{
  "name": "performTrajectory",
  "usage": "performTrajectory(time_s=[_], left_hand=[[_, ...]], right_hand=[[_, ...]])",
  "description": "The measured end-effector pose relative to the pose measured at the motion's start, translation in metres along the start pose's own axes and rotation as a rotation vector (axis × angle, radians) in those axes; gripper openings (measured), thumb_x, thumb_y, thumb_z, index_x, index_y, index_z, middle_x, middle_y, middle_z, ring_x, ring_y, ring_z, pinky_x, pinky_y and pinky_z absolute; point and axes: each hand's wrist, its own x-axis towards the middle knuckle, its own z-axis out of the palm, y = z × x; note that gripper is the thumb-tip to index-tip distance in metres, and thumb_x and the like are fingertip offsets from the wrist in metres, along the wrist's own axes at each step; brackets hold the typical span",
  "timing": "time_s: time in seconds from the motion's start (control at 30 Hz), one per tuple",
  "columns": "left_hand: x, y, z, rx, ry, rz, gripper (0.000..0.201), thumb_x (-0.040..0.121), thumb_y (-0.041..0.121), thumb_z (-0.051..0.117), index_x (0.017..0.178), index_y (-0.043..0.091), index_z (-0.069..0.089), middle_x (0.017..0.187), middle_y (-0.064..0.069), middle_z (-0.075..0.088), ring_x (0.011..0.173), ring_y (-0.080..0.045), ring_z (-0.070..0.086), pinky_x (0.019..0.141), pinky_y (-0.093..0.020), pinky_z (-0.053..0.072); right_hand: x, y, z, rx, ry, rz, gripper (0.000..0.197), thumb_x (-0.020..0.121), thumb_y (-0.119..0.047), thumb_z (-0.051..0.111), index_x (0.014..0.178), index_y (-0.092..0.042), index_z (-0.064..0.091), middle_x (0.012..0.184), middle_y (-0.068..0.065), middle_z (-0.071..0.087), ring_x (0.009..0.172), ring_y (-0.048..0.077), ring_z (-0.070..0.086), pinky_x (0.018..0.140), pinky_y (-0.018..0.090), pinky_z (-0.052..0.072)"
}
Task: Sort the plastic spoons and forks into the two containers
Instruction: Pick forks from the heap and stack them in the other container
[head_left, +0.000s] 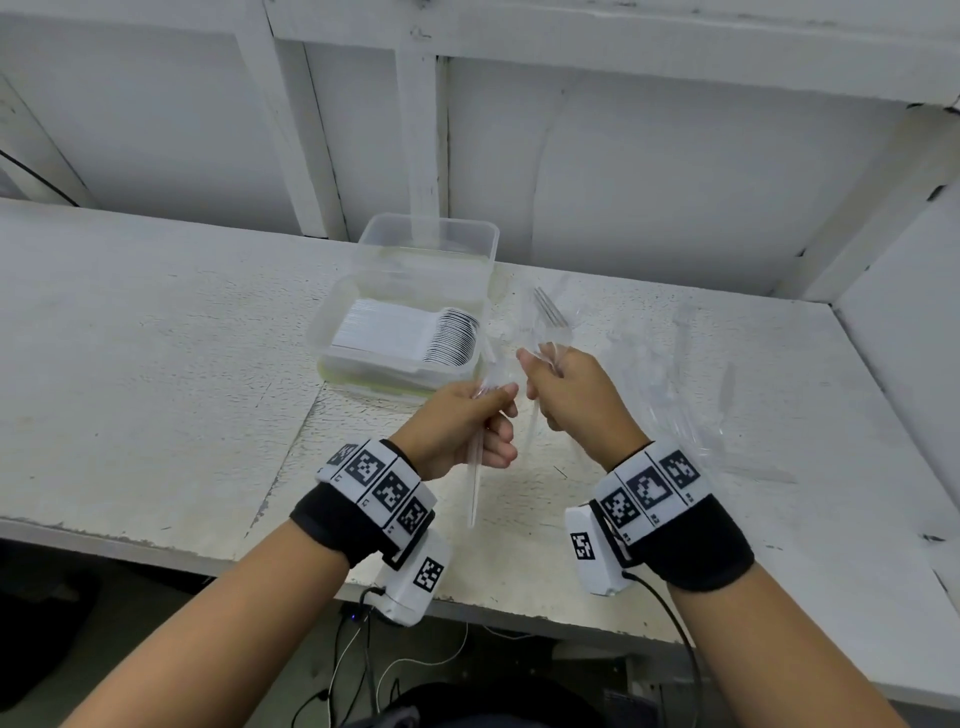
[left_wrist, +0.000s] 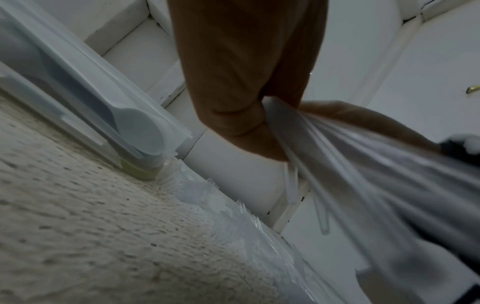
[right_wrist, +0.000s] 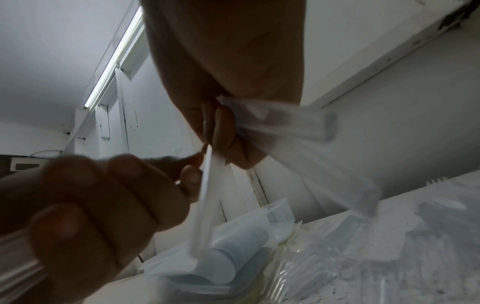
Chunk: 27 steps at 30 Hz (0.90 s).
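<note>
Both hands are busy, nothing free. Your left hand (head_left: 457, 421) is curling around a small bundle of clear utensils (head_left: 475, 467), handles pointing down toward the lower edge of the head view, working ends hidden up near your fingertips. Your right hand (head_left: 574, 395) is gripping a second bundle of forks (head_left: 550, 314), tines sticking out toward the top of the frame. The hands are nearly touching at centre frame, just above the counter (head_left: 156, 364).

In the right wrist view your left fingertips (right_wrist: 191, 174) are pinching one white handle (right_wrist: 205, 185) that is also caught in the right fist, so I'm reading this as you passing a single piece across, left pulling it out of the right bundle. I can't tell whether it's a spoon or a fork; its head is buried in the grip.

The relation that matters: the near container (head_left: 332, 322), holding a packed row of spoons (head_left: 452, 338), is sitting directly above your left hand in the frame, a short reach away. The far container (head_left: 483, 234) is right behind it, touching it, contents too washed out to read. The spoons are lying with their long axis left-right across the frame, bowls to the right, while your bundles are running roughly bottom-to-top. So you're going to need about a quarter turn of the wrist before dropping anything in.

The unsorted pile (head_left: 670, 384) is lying at right of centre, nearest your right hand.
</note>
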Motion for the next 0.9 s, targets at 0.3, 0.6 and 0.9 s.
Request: performTrajectory(time_s=[0.3, 0.6, 0.9], left_hand=[[0.007, -0.005, -0.001, -0.168, 0.205, 0.034, 0.025, 0.099, 0.025, 0.045, 0.077, 0.013, 0.047, 0.053, 0.003, 0.033, 0.039, -0.008, 0.034, 0.040, -0.018, 0.031], [0.004, -0.006, 0.002, -0.267, 0.135, 0.076, 0.021, 0.100, 0.017, 0.041, 0.109, 0.001, 0.049, 0.089, -0.013, 0.069, 0.079, -0.021, 0.069, 0.075, -0.034, 0.056], [0.003, -0.010, 0.005, -0.273, 0.084, 0.082, 0.011, 0.099, 0.010, 0.042, 0.093, 0.007, 0.051, 0.064, 0.000, 0.068, 0.058, -0.010, 0.066, 0.054, -0.024, 0.055]], right_hand=[[-0.014, 0.021, 0.006, -0.030, 0.015, 0.062, 0.027, 0.091, -0.013, 0.050, 0.116, -0.006, 0.057, 0.068, -0.010, 0.045, 0.058, 0.013, 0.042, 0.060, 0.029, 0.037], [-0.019, 0.026, 0.017, -0.086, 0.246, -0.081, 0.024, 0.085, -0.024, 0.065, 0.077, -0.002, 0.061, 0.073, 0.007, 0.060, 0.065, 0.009, 0.050, 0.056, 0.010, 0.037], [-0.027, 0.016, 0.028, -0.157, 0.085, -0.070, 0.042, 0.092, -0.025, 0.055, 0.053, -0.017, 0.041, 0.067, 0.006, 0.052, 0.064, 0.016, 0.053, 0.061, 0.026, 0.042]])
